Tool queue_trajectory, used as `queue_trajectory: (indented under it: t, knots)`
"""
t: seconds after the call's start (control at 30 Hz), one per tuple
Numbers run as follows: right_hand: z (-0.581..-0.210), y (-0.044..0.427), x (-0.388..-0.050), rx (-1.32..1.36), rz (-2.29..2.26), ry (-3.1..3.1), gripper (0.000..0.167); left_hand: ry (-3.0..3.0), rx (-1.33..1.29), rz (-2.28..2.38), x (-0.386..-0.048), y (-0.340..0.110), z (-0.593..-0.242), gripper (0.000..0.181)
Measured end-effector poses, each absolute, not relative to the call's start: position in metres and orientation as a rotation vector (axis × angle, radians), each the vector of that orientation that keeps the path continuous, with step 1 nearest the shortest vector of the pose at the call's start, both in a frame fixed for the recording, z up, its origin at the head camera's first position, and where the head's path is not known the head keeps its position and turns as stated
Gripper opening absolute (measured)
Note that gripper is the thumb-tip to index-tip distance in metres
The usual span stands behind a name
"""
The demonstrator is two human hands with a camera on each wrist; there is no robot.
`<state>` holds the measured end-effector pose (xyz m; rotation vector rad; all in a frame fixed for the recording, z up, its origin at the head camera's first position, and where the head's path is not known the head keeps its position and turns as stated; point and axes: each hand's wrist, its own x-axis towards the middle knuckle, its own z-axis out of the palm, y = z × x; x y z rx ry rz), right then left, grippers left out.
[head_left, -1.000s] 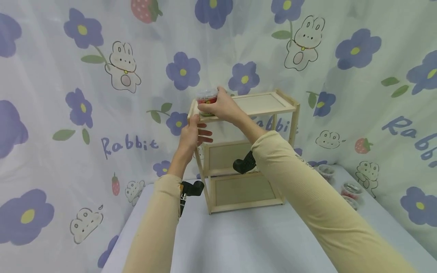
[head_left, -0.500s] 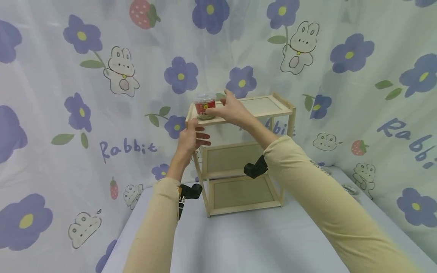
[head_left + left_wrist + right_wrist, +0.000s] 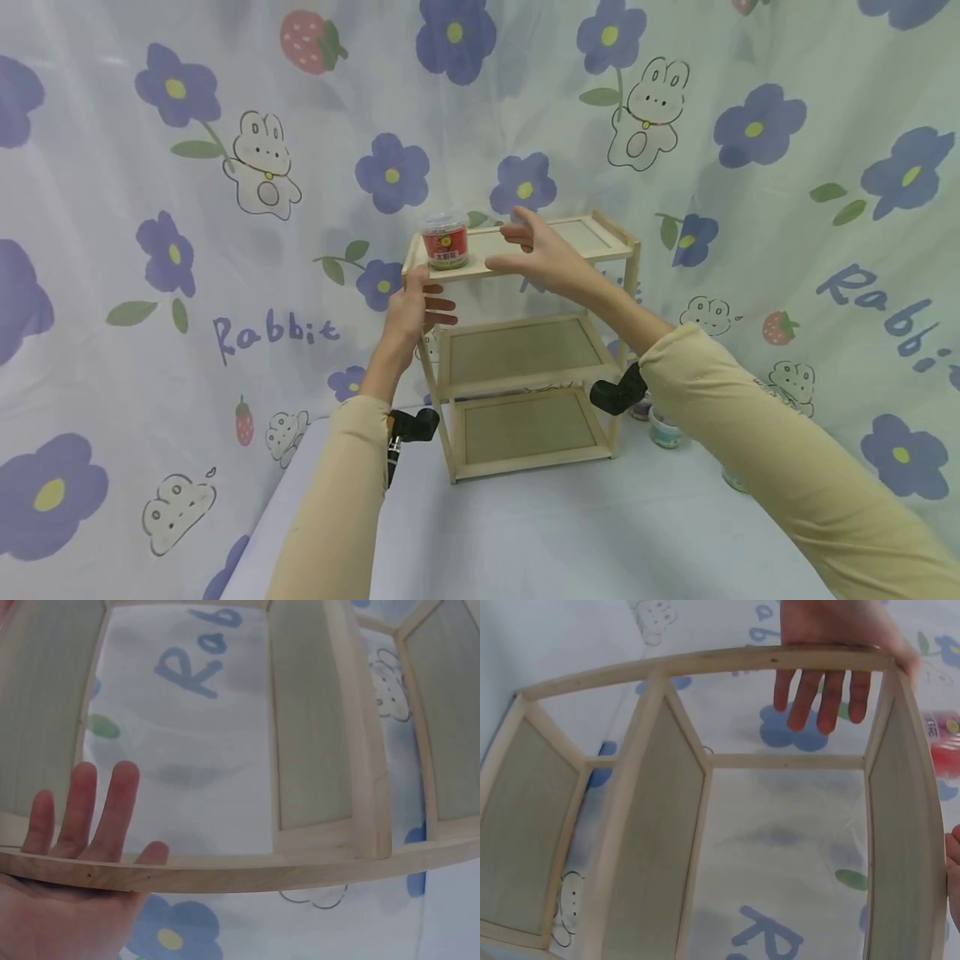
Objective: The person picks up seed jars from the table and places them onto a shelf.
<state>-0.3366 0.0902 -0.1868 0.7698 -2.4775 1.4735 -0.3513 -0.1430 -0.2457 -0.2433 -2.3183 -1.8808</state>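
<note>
A small clear plastic tub (image 3: pixel 446 242) with a red label and a clear lid stands upright at the left end of the wooden shelf rack's top board (image 3: pixel 551 238). My left hand (image 3: pixel 407 315) rests against the rack's upper left corner, thumb at the top edge and straight fingers (image 3: pixel 120 802) reaching past the post. My right hand (image 3: pixel 551 260) hovers just right of the tub, fingers spread and apart from it. In the right wrist view, part of the red tub (image 3: pixel 943 742) shows beyond the top board, and the right hand is cut off at the edge.
The rack's middle board (image 3: pixel 528 354) and bottom board (image 3: pixel 528 427) sit below. On the white tabletop (image 3: pixel 525 533), several small tubs, one of them a blue tub (image 3: pixel 664 432), stand at the right, partly behind the right sleeve. A patterned curtain (image 3: pixel 315 250) hangs behind.
My right hand has let go of the red-labelled tub and drawn away to the right, its fingers spreading. The tub stays on the top board. My left hand keeps its place at the corner.
</note>
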Motion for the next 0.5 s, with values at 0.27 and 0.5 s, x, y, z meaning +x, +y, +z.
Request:
queue_trajectory:
  t: [0.27, 0.5]
  knots:
    - [-0.193, 0.108, -0.322, 0.899, 1.605, -2.396, 0.089, -2.315, -0.236, -1.865, -0.352, -0.144, -0.246, 0.061]
    - [-0.207, 0.135, -0.306, 0.905, 1.73, -2.291, 0.078, -2.318, -0.239, -1.871, -0.351, -0.143, -0.245, 0.058]
